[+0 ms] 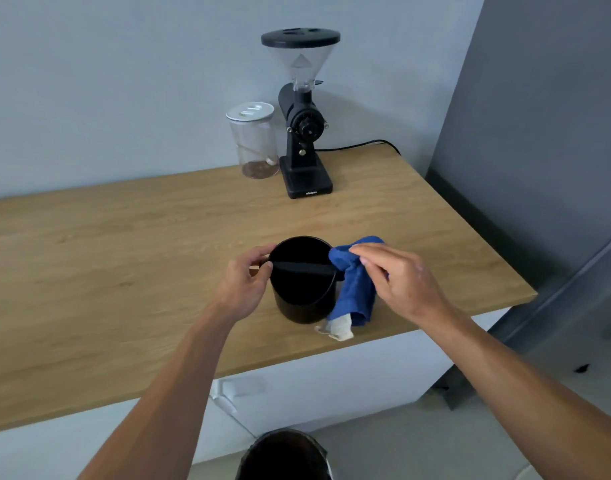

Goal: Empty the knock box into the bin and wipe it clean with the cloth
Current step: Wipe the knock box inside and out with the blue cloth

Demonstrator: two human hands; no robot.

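My left grip [249,277] is curled round the left side of the box [302,282], thumb and fingers pinching its rim where the cross bar meets the wall. My right grip [397,275] pinches the cloth [354,289] between thumb and fingertips, holding its top fold just beside the box's right rim, so the blue fabric touches the rim there and hangs down along the box's right side. The lower end of the cloth, with a pale tag or patch, lies on the surface [124,258] just in front of the box

The box stands upright on the surface, near the front edge and right of the middle. It is black and round, open at the top, with a dark bar [302,266] running straight across its mouth. I see the inside only as black, so I cannot tell whether any grounds remain in it

Both my forearms reach in from the bottom of the view, bare

Farther back, close to the wall, stands a black grinder [302,133] with a clear hopper and a black lid, its cord [359,145] trailing off to the right. Just to its left is a clear jar [254,143] with a white lid and something brown at the bottom

Below the surface edge, at the very bottom of the view between my arms, I see the dark round mouth of the bin [283,455] on the floor
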